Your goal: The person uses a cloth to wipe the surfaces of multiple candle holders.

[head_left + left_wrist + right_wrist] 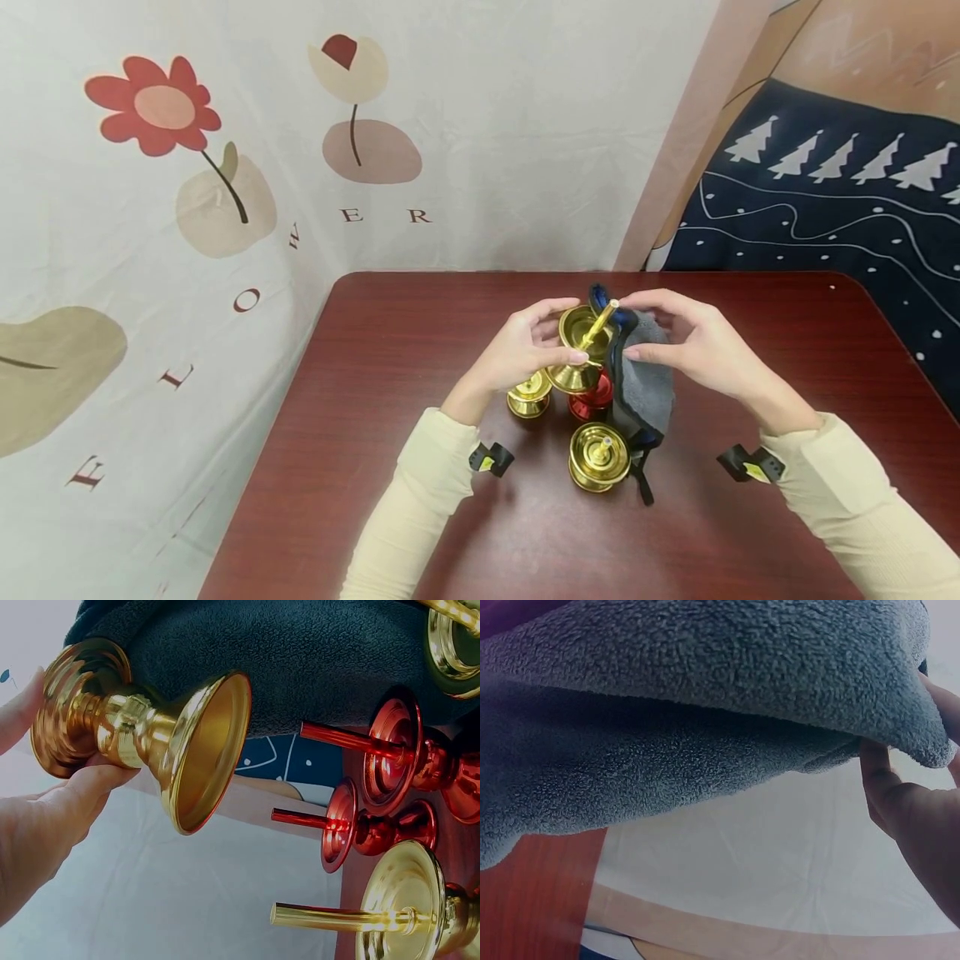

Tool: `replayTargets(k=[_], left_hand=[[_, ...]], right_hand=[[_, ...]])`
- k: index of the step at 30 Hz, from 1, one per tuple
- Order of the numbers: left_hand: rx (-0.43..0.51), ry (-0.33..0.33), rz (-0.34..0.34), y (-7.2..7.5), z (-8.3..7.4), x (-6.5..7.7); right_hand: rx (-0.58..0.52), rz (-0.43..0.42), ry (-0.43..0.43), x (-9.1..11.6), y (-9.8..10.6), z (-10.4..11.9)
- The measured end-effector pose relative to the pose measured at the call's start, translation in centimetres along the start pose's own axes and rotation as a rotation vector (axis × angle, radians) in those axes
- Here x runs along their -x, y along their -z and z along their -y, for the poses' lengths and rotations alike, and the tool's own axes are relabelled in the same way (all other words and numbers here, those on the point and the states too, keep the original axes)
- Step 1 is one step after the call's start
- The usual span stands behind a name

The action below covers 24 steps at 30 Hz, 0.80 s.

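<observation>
My left hand (517, 346) holds a shiny gold goblet-shaped candle holder (573, 381), tilted above the table, its thin central tube pointing up and right. In the left wrist view, thumb and fingers are around the upper cup of this holder (127, 727). A fuzzy grey cloth (648, 371) with a dark blue edge hangs from my right hand (693, 342), right beside the raised holder. Its rim is pinched between thumb and fingers, and the right wrist view shows the cloth (705, 690) folded over. Whether cloth and holder touch, I cannot tell.
On the dark red-brown table (390, 417) stand a gold holder (529, 398) at the left and another (598, 458) in front. Red holders (427, 761) stand between them, mostly covered in the head view. A dark strap (645, 482) dangles from the cloth. Printed curtains (525, 167) rise behind.
</observation>
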State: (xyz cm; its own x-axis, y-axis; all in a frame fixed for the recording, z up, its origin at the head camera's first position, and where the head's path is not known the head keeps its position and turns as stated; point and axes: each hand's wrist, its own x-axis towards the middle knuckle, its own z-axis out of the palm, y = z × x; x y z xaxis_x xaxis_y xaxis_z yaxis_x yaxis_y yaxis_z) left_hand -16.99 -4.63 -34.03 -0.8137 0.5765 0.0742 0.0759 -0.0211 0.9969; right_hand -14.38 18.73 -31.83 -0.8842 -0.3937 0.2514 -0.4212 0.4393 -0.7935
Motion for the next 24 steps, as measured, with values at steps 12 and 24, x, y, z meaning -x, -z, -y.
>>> replayTargets(k=[12, 24], left_hand=[[-0.072, -0.041, 0.044, -0.3, -0.2, -0.3], [-0.047, 0.006, 0.036, -0.2, 0.1, -0.3]], right_hand=[[0.045, 0.080, 0.050, -1.0, 0.1, -0.1], [0.061, 0.080, 0.111, -1.9, 0.0, -0.5]])
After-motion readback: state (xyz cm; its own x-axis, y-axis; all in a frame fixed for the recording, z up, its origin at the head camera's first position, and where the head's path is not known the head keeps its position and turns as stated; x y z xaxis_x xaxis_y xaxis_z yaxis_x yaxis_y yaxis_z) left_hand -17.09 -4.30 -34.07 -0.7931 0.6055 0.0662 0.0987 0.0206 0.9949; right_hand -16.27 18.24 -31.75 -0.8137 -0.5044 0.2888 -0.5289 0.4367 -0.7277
